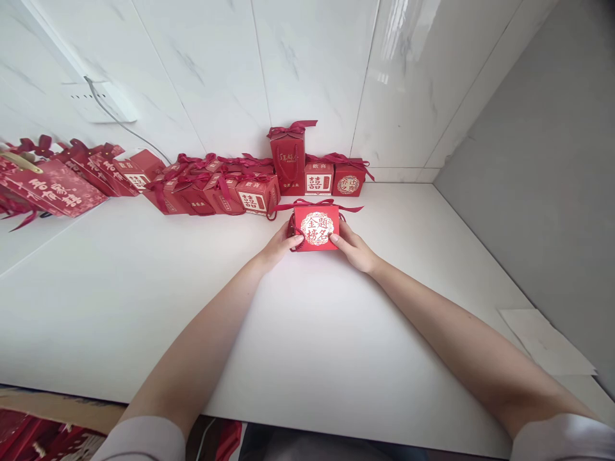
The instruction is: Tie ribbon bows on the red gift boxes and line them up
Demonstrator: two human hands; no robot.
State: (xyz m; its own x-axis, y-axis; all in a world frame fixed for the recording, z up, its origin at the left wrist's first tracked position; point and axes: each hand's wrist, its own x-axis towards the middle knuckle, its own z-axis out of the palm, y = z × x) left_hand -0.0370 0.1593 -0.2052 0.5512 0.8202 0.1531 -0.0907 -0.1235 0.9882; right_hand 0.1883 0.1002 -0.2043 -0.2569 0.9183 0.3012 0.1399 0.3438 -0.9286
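Between my two hands is a red gift box [317, 229] with a round white emblem of characters and a dark red ribbon bow across its top. My left hand [282, 244] grips its left side, the thumb on the front face and a dark red cord beside it. On the right side, my right hand [354, 246] holds it the same way, thumb near the emblem's edge. The fingers behind the box are hidden. Just beyond it stand a tall red box [287, 160], a box with a white panel [318, 179] and a box with a round gold emblem [348, 181].
A row of red ribboned boxes [211, 192] lines the wall at left, beside red gift bags [57, 186]. A wall socket [100, 102] has a cable. A white sheet [545, 339] lies at right. Below the table's front edge, an open carton [62, 410] contains red items.
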